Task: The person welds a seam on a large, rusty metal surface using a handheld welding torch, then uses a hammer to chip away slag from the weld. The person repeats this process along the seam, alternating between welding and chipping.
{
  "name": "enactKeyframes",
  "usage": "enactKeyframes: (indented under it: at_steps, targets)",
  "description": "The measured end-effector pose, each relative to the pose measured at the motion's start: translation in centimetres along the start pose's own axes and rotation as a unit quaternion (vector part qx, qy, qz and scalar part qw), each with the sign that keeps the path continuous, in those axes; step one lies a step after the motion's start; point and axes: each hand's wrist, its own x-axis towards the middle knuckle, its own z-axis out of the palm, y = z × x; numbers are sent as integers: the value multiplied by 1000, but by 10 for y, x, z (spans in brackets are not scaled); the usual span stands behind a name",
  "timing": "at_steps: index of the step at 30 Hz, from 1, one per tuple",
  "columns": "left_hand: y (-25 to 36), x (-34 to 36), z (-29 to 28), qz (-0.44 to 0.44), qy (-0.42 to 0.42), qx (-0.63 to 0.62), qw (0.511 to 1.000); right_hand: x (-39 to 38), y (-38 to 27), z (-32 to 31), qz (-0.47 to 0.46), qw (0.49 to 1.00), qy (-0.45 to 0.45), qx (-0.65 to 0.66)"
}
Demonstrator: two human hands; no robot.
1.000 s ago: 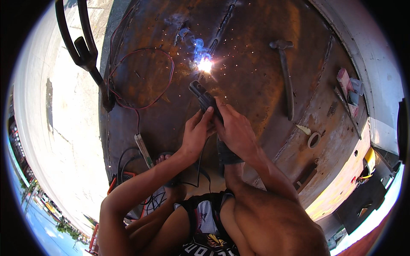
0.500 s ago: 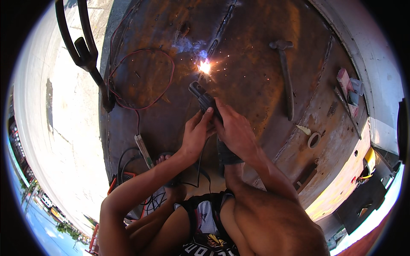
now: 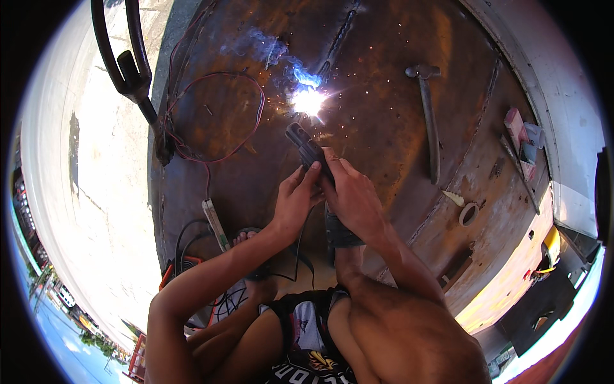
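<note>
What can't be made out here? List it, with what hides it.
In the head view:
Rusty sheet: contact spot lost in the bright glare.
Black holder: lower grip covered by the left hand and right hand.
Orange-edged box: partly hidden by the left forearm.
Black forked bar: prongs cut off by the top edge.

the welding arc [image 3: 308, 102] glares wider and whiter than before.

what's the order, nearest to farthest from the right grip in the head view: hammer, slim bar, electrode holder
1. Electrode holder: held in the right grip
2. Hammer: out to the right
3. Slim bar: farther right, beyond the hammer
</note>
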Motion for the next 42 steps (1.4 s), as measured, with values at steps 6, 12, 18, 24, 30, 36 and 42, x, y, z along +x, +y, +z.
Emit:
enactKeyframes:
  at_steps: [6, 12, 18, 24, 30, 36, 42]
  targets:
    - [-2, 2, -1, 6, -3, -7, 1000, 1, -4, -3, 19, 999, -16, 25]
    - [-1, 0, -1, 10, -7, -7, 1000, 1, -1, 0, 14, 1000, -5, 14]
    - [2, -1, 2, -3, 6, 11, 1000, 1, 0, -1, 13, 1000, -17, 8]
    - [1, 0, 1, -9, 13, -2, 1000, 1, 0, -1, 12, 1000, -16, 11]
    - [-4, 3, -4, 5, -11, -2, 1000, 1, 2, 2, 2, 1000, -6, 1]
    - [-3, 3, -4, -8, 0, 4, 1000, 1, 1, 0, 5, 1000, -16, 4]
    - [-3, 3, -2, -5, 6, -4, 1000, 1, 2, 1, 6, 1000, -17, 1]
